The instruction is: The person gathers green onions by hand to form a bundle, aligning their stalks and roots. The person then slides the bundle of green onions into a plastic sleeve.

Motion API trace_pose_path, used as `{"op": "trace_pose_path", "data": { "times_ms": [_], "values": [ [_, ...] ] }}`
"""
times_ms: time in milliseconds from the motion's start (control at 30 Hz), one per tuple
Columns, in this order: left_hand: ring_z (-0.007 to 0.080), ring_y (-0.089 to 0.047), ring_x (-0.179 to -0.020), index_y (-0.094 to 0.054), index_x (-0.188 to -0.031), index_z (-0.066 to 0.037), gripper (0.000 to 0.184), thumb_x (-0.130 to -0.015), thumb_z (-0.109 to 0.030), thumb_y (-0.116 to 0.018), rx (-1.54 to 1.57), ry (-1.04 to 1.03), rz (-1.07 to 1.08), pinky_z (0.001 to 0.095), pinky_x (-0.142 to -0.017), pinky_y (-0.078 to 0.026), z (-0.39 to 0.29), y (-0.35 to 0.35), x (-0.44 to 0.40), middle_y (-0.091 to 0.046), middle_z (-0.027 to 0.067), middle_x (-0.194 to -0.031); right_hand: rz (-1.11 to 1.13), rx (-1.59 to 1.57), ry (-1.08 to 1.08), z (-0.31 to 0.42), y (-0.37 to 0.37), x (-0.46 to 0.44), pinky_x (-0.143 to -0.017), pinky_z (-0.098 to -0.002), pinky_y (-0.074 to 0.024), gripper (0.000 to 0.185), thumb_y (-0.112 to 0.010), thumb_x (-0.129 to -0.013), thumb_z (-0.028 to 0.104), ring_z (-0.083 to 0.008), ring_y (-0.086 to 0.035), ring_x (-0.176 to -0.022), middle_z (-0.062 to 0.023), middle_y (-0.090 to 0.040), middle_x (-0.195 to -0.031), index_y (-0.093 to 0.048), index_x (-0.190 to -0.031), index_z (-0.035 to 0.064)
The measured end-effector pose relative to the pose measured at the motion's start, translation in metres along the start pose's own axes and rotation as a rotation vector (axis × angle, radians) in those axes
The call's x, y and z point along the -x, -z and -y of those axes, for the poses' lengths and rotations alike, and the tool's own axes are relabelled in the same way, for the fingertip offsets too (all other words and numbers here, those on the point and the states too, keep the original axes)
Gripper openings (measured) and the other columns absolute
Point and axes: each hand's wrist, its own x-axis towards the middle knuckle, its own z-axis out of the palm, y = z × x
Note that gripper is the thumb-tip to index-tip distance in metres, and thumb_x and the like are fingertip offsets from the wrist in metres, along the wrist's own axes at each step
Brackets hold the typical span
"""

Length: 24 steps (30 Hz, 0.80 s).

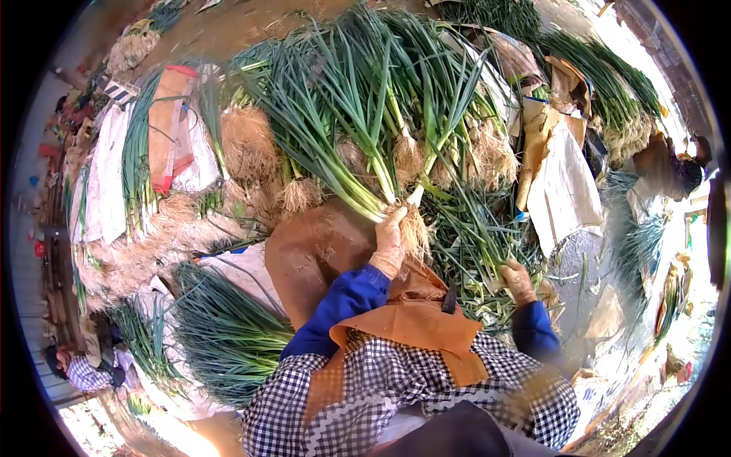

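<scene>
My left hand (pixel 389 240) is wrapped round the white stems of several green onions (pixel 373 145), just above their stringy roots (pixel 413 231). Their long green leaves fan out away from me. On the right, my right hand (pixel 518 280) is closed round some green leaves (pixel 487 244) over a heap of loose leaves and trimmings. A brown apron (pixel 320 236) covers my lap beneath the onions. Near my waist, a dark object (pixel 450 300) rests against the orange apron cloth.
A large leek-like bundle (pixel 228 327) lies at the lower left. More rooted bundles (pixel 247 141) and white sacks (pixel 106 179) lie left. Cardboard and a white sheet (pixel 563 190) stand at the right. Other people (pixel 91 372) crouch at the far left and far right (pixel 685 171).
</scene>
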Motion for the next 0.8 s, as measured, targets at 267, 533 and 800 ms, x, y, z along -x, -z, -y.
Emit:
{"op": "trace_pose_path", "data": {
  "times_ms": [267,533,800],
  "values": [
    [0.0234,-0.059,-0.099,-0.051,-0.114,0.010,0.033,-0.082,0.004,-0.052,0.086,-0.076,0.196,0.0320,-0.088,-0.047,0.008,0.002,0.006,-0.059,0.0149,-0.111,-0.419,0.442,0.575,0.080,-0.050,-0.076,-0.076,-0.0378,-0.0466,0.042,-0.063,-0.080,0.039,-0.0298,-0.059,-0.090,-0.0149,-0.061,-0.096,-0.058,-0.103,0.0036],
    [0.0153,-0.057,-0.078,-0.055,-0.103,0.001,0.029,-0.075,0.009,-0.058,-0.153,-0.248,0.042,0.0286,-0.075,-0.050,0.026,0.004,0.009,-0.059,0.0055,-0.095,-0.151,0.922,0.795,0.183,-0.125,-0.161,-0.068,-0.0386,-0.0501,0.035,-0.060,-0.079,0.036,-0.0272,-0.062,-0.074,-0.0085,-0.063,-0.075,-0.060,-0.101,0.0091],
    [0.0124,-0.056,-0.074,-0.058,-0.096,0.004,0.016,-0.079,0.003,-0.060,0.003,-0.266,0.074,0.0243,-0.063,-0.047,0.028,0.010,0.000,-0.058,0.0046,-0.088,-0.040,0.218,0.933,0.139,-0.137,-0.034,-0.054,-0.0278,-0.0463,0.008,-0.059,-0.083,0.013,-0.0179,-0.059,-0.061,-0.0053,-0.063,-0.074,-0.065,-0.084,0.0087]
  ]
}}
